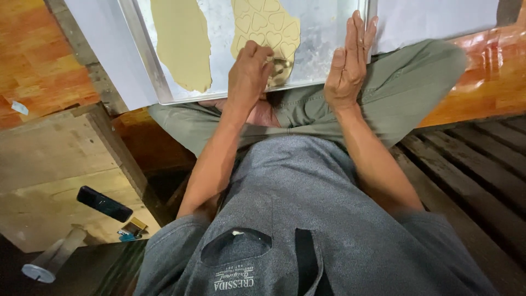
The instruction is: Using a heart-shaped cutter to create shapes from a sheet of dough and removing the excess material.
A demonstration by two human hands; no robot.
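A metal baking tray [329,49] lies across my crossed legs, dusted with flour. On it are two sheets of pale rolled dough: a plain one [183,41] at the left and one [266,27] in the middle marked with several heart-shaped cuts. My left hand [249,71] is closed around a small metal cookie cutter [279,67] pressed into the near end of the heart-marked dough. My right hand [349,60] rests flat, fingers together, on the tray's right edge.
White paper [427,19] lies under the tray on an orange wooden floor [33,55]. To my left, a wooden board [49,175] holds a dark oblong object [104,204], with a metal cylinder [52,257] near it. Dark wooden slats [471,175] run along my right.
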